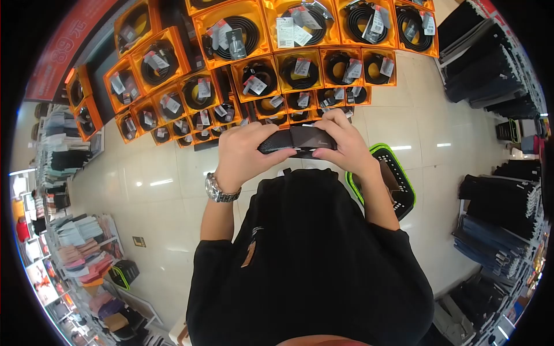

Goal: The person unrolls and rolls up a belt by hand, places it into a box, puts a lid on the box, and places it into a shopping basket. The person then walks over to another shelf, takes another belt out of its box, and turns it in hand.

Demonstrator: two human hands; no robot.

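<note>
Object [304, 137] (dark, partly covered) spans left hand [247, 153] and right hand [345, 143]

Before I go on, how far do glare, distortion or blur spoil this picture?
Head view: wide-angle distortion bows the hanging clothes, corners black. Head view: white glare streaks the floor. Head view: left hand and right hand look fairly sharp; belt tags too small to read.

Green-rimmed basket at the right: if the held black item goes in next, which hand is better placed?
Probably the right hand: it grips the black item, and its forearm overlaps the basket in view. The left hand grips the end away from the basket.
</note>
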